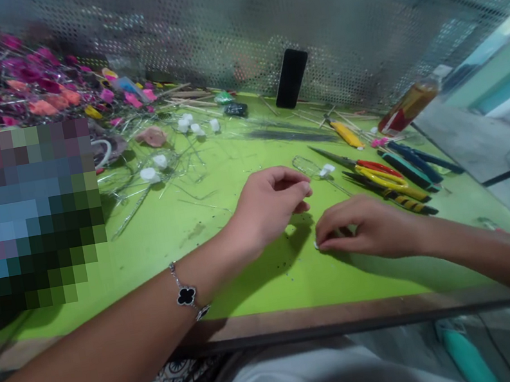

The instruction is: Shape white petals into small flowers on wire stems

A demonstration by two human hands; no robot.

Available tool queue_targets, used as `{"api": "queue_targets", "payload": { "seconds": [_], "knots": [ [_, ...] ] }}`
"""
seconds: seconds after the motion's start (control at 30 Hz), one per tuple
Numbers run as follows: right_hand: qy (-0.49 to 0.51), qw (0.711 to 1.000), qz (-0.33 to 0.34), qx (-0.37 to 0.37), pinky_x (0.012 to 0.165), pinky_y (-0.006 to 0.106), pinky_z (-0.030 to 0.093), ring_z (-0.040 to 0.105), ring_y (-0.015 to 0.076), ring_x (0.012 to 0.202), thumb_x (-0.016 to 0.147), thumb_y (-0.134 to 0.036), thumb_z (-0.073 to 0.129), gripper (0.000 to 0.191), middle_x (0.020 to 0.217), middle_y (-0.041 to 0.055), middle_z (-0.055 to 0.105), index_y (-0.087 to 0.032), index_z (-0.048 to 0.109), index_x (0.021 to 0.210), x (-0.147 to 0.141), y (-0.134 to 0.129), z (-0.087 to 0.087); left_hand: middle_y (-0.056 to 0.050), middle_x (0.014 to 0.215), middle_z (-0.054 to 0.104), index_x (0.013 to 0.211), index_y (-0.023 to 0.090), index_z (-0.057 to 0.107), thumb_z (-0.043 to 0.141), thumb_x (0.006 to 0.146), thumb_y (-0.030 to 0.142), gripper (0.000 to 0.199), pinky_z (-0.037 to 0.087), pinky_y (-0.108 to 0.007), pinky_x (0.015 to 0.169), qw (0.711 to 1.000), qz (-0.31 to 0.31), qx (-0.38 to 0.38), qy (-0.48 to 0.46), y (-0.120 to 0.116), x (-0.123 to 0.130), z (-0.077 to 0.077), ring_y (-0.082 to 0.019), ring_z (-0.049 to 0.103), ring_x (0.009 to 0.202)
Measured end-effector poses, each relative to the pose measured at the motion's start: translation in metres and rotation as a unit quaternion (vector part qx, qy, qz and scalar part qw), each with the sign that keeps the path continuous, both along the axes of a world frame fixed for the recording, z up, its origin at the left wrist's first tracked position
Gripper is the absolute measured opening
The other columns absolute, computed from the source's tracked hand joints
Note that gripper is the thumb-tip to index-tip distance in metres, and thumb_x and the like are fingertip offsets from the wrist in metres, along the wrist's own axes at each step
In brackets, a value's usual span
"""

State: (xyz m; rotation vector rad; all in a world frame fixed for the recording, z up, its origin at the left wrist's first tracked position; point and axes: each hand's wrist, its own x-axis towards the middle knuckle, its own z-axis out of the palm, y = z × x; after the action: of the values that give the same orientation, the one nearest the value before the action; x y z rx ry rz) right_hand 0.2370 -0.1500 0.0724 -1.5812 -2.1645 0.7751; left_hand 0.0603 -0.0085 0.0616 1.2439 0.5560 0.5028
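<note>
My left hand (277, 203), with a bracelet (186, 295) on its wrist, hovers over the green tabletop (234, 299). Its thumb and forefinger are pinched together, and whatever they hold, if anything, is too small to name. Lower and to the right, my right hand (363, 225) rests near the surface. A small white piece (316, 245) sits between its thumb and fingertips. Beyond both hands lies a thin wire loop (302, 163) with white bits (326, 170) beside it.
Scissors (379, 173), pliers (410, 165) and a yellow cutter (345, 131) lie at the right, near a bottle (411, 103). A phone (291, 78) leans on the perforated panel. White pieces (149, 175), wires and pink and purple craft flowers (25, 73) cover the left side.
</note>
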Motion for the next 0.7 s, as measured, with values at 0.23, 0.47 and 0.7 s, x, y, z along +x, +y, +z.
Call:
{"api": "queue_targets", "payload": {
  "seconds": [0.23,0.47,0.7],
  "knots": [
    [-0.036,0.999,-0.013,-0.036,0.075,0.026,0.053,0.078,0.0153,0.08,0.102,-0.037,0.078,0.017,0.095,0.0017,0.086,-0.021,0.083,0.103,0.006,0.006,0.016,-0.001,0.081,0.076,0.089,0.015,0.077,0.078,0.091,0.012,0.005,0.055,-0.025,0.065,1.0,0.003,0.007,0.005,0.002,0.0,0.0,-0.011,0.071,0.064],
    [-0.088,0.992,0.036,-0.078,0.077,0.027,0.052,0.079,0.0161,0.081,0.104,-0.036,0.074,0.017,0.094,0.001,0.086,-0.022,0.085,0.102,0.006,0.018,0.032,-0.001,0.08,0.076,0.089,0.016,0.078,0.079,0.09,0.012,0.004,0.055,-0.026,0.064,1.0,0.004,0.011,0.008,0.003,-0.001,0.003,-0.012,0.07,0.064],
    [-0.274,0.948,0.159,-0.019,0.063,0.031,0.031,0.071,0.0186,0.075,0.102,-0.024,0.072,0.013,0.089,0.0035,0.082,-0.022,0.081,0.094,-0.005,0.034,0.036,0.0,0.077,0.075,0.086,0.016,0.077,0.078,0.09,0.01,0.006,0.052,-0.025,0.062,1.0,0.012,0.023,0.017,0.003,-0.001,0.005,-0.012,0.069,0.062]
  ]
}}
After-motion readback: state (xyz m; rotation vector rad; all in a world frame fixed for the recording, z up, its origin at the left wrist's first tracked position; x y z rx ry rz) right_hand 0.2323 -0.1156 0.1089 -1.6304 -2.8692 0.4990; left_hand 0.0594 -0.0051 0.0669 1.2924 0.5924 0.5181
